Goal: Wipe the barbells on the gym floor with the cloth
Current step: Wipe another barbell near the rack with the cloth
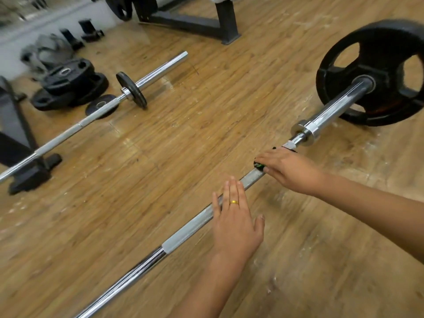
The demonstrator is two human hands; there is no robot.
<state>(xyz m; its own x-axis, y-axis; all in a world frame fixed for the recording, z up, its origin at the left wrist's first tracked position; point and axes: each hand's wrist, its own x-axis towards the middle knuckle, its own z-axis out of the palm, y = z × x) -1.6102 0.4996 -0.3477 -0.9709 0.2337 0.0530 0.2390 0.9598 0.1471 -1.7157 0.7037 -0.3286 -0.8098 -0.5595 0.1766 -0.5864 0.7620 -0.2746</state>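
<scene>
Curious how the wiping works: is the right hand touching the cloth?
Touching. The head view shows the right hand closed over the cloth on the near barbell, with cloth peeking out at both sides.

Stacked black weight plates [68,86] at left, dark metal frame [195,24] beyond

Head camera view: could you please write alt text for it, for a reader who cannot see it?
A person's right hand grips a dark cloth around a chrome barbell on a wooden gym floor, near its large black plate, while the open left hand lies across the bar. A second barbell lies further left.
</scene>
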